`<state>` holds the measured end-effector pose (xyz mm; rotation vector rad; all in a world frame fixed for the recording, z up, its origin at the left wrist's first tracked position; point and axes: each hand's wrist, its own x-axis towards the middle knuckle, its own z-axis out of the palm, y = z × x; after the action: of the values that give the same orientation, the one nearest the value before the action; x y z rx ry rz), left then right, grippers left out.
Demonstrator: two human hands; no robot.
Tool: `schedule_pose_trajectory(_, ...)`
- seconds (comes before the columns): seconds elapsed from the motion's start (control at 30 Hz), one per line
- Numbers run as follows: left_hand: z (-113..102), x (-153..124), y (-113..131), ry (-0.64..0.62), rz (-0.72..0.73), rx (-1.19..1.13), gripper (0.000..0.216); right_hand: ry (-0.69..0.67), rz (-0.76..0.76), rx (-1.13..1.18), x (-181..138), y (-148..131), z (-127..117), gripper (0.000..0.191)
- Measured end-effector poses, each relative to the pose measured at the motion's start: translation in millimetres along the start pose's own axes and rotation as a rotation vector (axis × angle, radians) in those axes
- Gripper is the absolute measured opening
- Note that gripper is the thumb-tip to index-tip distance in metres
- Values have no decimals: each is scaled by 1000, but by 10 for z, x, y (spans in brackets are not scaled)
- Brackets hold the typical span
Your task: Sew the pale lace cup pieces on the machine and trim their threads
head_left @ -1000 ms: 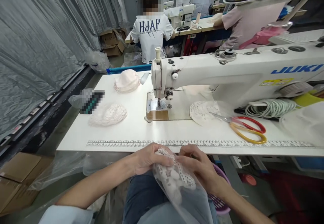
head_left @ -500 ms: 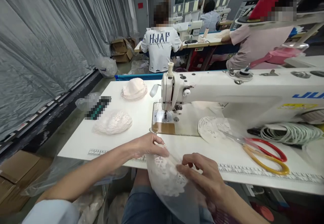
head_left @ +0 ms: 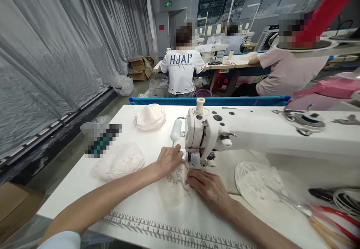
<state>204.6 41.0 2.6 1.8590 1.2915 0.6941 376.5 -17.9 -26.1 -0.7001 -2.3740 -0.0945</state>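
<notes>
A pale lace fabric piece [head_left: 177, 176] lies at the front of the white sewing machine [head_left: 198, 136], its upper edge close to the needle area. My left hand [head_left: 170, 161] is closed on its left upper edge, left of the machine head. My right hand [head_left: 208, 187] grips the lace's right edge just in front of the needle area, with its fingertips pressed together. Sheer material trails below the lace onto the table. The presser foot is partly hidden behind the machine head.
Two lace piles, a rounded one [head_left: 150, 117] and a flatter one [head_left: 120, 162], sit to the left. White lace [head_left: 258, 179] and scissors [head_left: 334, 219] lie at right. A printed ruler [head_left: 168, 230] runs along the front edge. Co-workers sit at machines ahead.
Both hands have carried the lace piece from the table's front edge forward to the machine's needle area. The camera view has tilted up and moved closer to the machine.
</notes>
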Motion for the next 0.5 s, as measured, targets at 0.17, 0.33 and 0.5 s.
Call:
schedule_pose_trajectory(0.17,-33,-164,-59,128,246,499,19,4,75,84,-5,-21,-53,28)
schedule_pose_trajectory(0.33,92,-424,21,4,504,673,21,-22,99,96,7,-44,-73,33)
schedule_pose_trajectory(0.5,76,-425,68,-67,442,616,26,-54,142,59,-27,-66,-91,39)
